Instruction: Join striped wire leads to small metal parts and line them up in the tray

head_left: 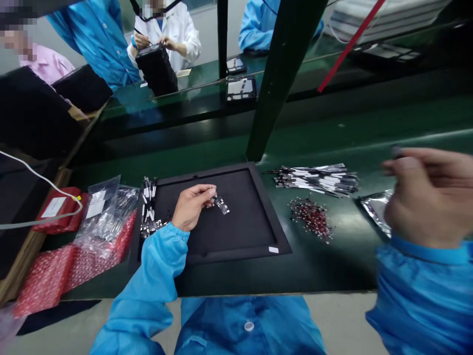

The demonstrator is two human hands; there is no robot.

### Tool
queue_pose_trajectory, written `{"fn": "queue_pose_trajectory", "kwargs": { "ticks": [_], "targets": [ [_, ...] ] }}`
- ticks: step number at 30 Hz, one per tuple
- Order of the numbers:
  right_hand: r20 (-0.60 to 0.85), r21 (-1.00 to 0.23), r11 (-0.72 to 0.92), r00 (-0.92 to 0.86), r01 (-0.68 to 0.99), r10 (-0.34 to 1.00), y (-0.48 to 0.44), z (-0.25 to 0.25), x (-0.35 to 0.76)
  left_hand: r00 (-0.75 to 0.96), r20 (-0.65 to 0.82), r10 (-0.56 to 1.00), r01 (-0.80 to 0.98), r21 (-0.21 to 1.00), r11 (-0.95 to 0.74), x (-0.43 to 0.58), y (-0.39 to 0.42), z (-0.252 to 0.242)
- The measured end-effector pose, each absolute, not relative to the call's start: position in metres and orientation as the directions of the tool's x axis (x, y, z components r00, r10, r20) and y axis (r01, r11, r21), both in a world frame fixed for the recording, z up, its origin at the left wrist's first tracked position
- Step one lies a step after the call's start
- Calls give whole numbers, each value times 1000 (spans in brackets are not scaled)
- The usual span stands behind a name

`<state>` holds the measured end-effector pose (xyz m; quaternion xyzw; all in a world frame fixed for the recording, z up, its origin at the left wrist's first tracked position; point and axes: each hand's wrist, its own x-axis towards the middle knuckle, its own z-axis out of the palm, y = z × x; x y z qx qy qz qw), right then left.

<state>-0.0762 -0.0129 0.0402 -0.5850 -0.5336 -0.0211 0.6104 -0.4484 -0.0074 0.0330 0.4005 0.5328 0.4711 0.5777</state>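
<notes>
Over the black tray [236,207], my left hand [192,206] pinches a small circuit board [222,205] between thumb and fingers. My right hand [430,197] is raised at the right edge, blurred, its fingers closed on a small dark object [396,151] too unclear to name. Long thin strips [318,179] lie in a bundle right of the tray, with a pile of tiny red and silver parts [312,217] below them. More strips [148,197] and small boards [151,228] rest on the tray's left side.
Clear plastic bags [101,212], a red package [61,209] and pink bubble wrap [51,276] lie at the left. A silver bag [377,207] is beside my right hand. A dark green post [275,84] rises behind the tray. Several people work across the bench.
</notes>
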Motion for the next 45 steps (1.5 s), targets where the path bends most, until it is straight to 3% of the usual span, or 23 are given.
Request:
{"fn": "queue_pose_trajectory", "kwargs": {
  "ticks": [2, 5, 8, 11, 17, 32, 45],
  "targets": [
    [646, -700, 334, 360, 632, 673, -27, 45, -114, 60, -290, 955, -223, 929, 296, -438, -10, 41],
    [597, -638, 461, 19, 617, 802, -37, 39, -166, 110, -344, 933, -253, 898, 361, -423, -14, 45],
    [594, -581, 583, -195, 568, 781, -38, 27, -199, 134, -390, 911, -203, 889, 410, -414, -18, 41],
    [571, -576, 611, -268, 543, 776, -37, 16, -211, 173, -421, 890, -192, 872, 450, -412, -20, 36],
    [535, -603, 586, -271, 541, 800, -39, 2, -212, 269, -457, 848, -264, 812, 521, -411, -22, 32],
    [595, -634, 623, -225, 459, 771, -44, -4, -216, 252, -374, 893, -11, 921, 389, -404, -32, 27],
    [637, -583, 666, -248, 465, 730, -44, -2, -216, 240, -330, 913, -9, 940, 342, -404, -33, 25]
  ]
}}
